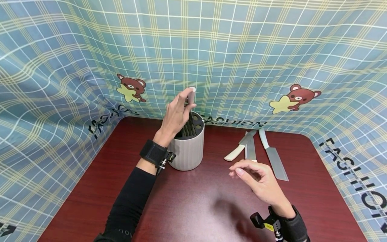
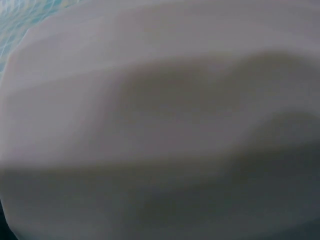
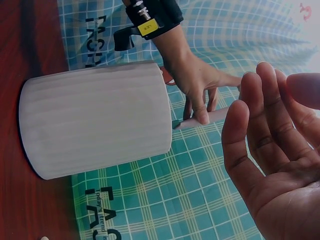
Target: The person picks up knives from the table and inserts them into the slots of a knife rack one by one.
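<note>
A pale ribbed knife block [image 1: 185, 154] with a dark slotted top stands at the back of the table. Over it, my left hand [image 1: 176, 112] grips the pale handle [image 3: 216, 116] of a knife, upright in the block; its blade is mostly hidden inside. The block's blurred wall [image 2: 75, 115] fills the left wrist view. My right hand [image 1: 257, 178] hovers with loosely bent fingers and holds nothing. Beyond it lie a cream-handled knife [image 1: 235, 153], a second knife [image 1: 250, 148] partly covered by the hand and the first blade, and a cleaver [image 1: 276, 163].
A dark red table [image 1: 181, 201] lies under everything. Plaid cloth [image 1: 226, 67] with bear prints hangs around its back and sides, close behind the block.
</note>
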`<state>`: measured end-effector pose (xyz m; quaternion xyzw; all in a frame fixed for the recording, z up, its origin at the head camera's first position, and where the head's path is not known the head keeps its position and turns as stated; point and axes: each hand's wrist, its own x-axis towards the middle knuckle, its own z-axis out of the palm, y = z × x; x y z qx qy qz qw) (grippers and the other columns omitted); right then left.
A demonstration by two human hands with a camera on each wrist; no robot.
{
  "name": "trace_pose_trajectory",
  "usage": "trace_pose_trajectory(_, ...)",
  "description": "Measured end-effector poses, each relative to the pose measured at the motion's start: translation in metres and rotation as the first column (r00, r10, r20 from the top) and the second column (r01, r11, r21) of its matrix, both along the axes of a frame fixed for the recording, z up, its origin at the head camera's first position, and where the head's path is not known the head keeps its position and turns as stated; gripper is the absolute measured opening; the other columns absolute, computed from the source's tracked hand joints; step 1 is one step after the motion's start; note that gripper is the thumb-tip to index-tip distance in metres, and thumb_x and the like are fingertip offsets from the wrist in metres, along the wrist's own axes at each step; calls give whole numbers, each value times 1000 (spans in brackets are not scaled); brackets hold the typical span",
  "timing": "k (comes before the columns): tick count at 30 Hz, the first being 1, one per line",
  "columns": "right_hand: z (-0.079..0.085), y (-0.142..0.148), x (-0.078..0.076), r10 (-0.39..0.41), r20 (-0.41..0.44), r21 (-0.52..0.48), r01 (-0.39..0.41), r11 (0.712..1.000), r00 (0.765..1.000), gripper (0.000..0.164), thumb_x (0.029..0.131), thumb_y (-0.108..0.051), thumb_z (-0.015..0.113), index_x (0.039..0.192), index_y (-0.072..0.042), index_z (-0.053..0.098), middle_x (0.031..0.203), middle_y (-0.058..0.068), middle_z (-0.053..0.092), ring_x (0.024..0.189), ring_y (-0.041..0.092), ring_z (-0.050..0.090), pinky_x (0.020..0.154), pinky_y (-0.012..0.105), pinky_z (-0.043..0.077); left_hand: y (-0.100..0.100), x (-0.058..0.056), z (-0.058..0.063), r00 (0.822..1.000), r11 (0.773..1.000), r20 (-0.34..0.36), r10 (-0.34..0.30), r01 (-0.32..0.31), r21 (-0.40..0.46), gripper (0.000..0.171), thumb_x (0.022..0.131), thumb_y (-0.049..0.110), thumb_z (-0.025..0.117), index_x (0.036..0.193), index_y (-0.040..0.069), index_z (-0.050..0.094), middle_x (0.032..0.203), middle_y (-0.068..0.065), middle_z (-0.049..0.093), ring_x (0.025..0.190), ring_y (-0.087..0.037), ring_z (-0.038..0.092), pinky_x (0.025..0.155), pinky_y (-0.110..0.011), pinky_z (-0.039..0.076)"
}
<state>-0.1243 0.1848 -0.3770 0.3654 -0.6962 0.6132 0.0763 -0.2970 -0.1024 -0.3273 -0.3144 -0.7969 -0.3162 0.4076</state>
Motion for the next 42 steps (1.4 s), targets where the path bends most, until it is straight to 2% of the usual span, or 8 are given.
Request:
trace_pose_trajectory(6, -1, 1, 2, -10, 16, 8, 10, 1000, 1000, 23, 93, 20, 50, 106, 11, 67, 96, -1, 73, 87, 14, 72, 78, 24, 60, -1, 0, -4, 999, 1000, 44, 3, -4, 1, 55, 97, 13, 65, 142, 21, 34, 132, -21, 63, 100, -35, 70, 76, -46, 59)
trace_pose_trajectory(14, -3, 2, 3, -21, 35, 12, 20, 1000, 999, 27, 93, 19, 51, 107, 5, 69, 96, -2, 73, 88, 13, 72, 78, 24, 60, -2, -3, -8, 998, 1000, 59, 18, -17, -11, 58, 97, 12, 66, 142, 22, 31, 126, -21, 63, 98, -36, 70, 74, -47, 59)
trace_pose_trajectory(19, -3, 2, 4, -16, 38, 7, 16, 1000, 999, 25, 93, 20, 50, 107, 8, 68, 97, -1, 73, 89, 12, 72, 78, 25, 61, -2, -4, -10, 998, 1000, 66, 23, -22, -13, 62, 95, 9, 68, 141, 22, 30, 125, -22, 64, 98, -37, 71, 73, -48, 59)
trace_pose_trajectory(25, -2, 2, 3, -11, 25, 4, 11, 1000, 1000, 22, 93, 20, 50, 106, 12, 66, 97, -1, 73, 88, 15, 72, 78, 23, 60, -3, -5, -13, 994, 999, 99, 34, -30, -37, 54, 99, 16, 62, 140, 21, 29, 123, -21, 64, 96, -37, 71, 73, -46, 59)
trace_pose_trajectory(31, -2, 2, 3, -15, 25, 7, 15, 1000, 1000, 24, 93, 20, 50, 107, 10, 67, 98, -1, 73, 89, 13, 72, 77, 27, 61, -3, -6, -14, 994, 998, 100, 39, -35, -45, 54, 99, 16, 62, 140, 20, 27, 121, -22, 64, 95, -38, 71, 72, -45, 59)
trace_pose_trajectory(37, -2, 2, 2, -14, 21, 4, 13, 1000, 1000, 24, 93, 20, 50, 107, 10, 67, 97, -1, 73, 89, 13, 72, 78, 26, 61, -4, -8, -13, 995, 998, 89, 45, -41, -45, 55, 98, 18, 63, 141, 20, 28, 123, -21, 64, 97, -37, 71, 75, -46, 60)
trace_pose_trajectory(42, -2, 2, 3, -12, 22, 6, 12, 1000, 1000, 29, 93, 20, 50, 109, 4, 69, 96, 0, 72, 89, 13, 72, 78, 23, 60, -6, -7, -14, 994, 998, 98, 49, -44, -47, 55, 99, 19, 62, 142, 20, 29, 125, -21, 64, 98, -37, 71, 75, -46, 60)
